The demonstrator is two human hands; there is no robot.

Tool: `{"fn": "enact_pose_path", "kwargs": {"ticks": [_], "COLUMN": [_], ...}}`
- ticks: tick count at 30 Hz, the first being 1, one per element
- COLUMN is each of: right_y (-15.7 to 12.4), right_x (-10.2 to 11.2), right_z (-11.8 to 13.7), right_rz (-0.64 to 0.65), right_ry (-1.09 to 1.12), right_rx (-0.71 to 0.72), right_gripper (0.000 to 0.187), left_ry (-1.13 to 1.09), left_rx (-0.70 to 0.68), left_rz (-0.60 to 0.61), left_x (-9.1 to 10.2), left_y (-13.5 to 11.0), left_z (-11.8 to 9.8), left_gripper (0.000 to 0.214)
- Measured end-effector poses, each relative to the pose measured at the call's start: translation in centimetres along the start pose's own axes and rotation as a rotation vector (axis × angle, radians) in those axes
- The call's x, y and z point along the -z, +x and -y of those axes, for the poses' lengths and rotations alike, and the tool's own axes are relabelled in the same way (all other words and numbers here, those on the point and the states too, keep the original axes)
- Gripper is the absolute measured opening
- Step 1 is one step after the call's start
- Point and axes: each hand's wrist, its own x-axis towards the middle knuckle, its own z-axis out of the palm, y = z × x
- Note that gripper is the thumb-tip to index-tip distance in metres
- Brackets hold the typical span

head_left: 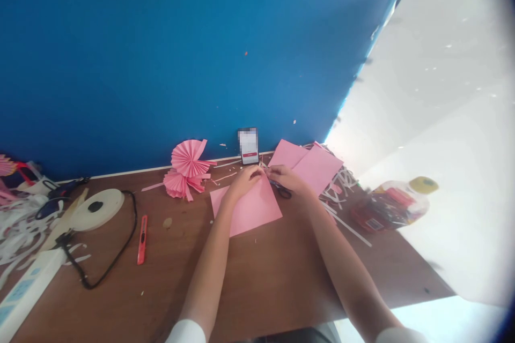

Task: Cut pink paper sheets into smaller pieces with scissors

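Note:
A pink paper sheet (251, 209) lies on the brown table (261, 273) in front of me. My left hand (244, 180) rests on its far edge, fingers curled and pinching that edge. My right hand (286, 177) meets it at the same far corner, fingers closed on the paper too. Black scissors (284, 191) lie just under my right hand. More pink sheets (311, 166) are stacked behind my right hand. Two folded pink paper fans (187, 169) sit to the left against the blue wall.
A phone (249, 146) leans on the wall. A red utility knife (142, 238), a tape roll (96, 208), a black cable (116, 254) and a white power strip (24, 292) lie at left. A clear jar of supplies (388, 206) lies at right among white paper strips (340, 185).

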Motion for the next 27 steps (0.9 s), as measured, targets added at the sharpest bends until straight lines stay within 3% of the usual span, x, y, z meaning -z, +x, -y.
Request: {"fn": "enact_pose_path", "kwargs": {"ticks": [7,12,17,20,27], "right_y": [-0.3,-0.1,0.4,0.4,0.6], "right_x": [-0.2,-0.4,0.1,0.6,0.1], "right_z": [0.5,0.1,-0.2,-0.2,-0.9], "right_rz": [0.031,-0.029,-0.193,-0.169,-0.127], "right_ry": [0.224,0.203,0.073,-0.005,-0.079], "right_rx": [-0.146,-0.171,-0.001,0.102,0.083], "right_gripper": [0.030,0.028,0.025,0.022,0.022], "left_ry": [-0.053,-0.063,-0.068,-0.077,-0.084], "left_rx": [-0.044,-0.039,-0.014,-0.002,-0.018], "left_rz": [-0.007,-0.034,-0.064,-0.072,-0.081], "left_x": [-0.1,0.0,0.0,-0.1,-0.4], "left_y": [0.2,0.3,0.2,0.3,0.5], "left_z": [0.2,0.5,0.8,0.9,1.2], "left_gripper": [0.020,0.022,0.024,0.024,0.019]}}
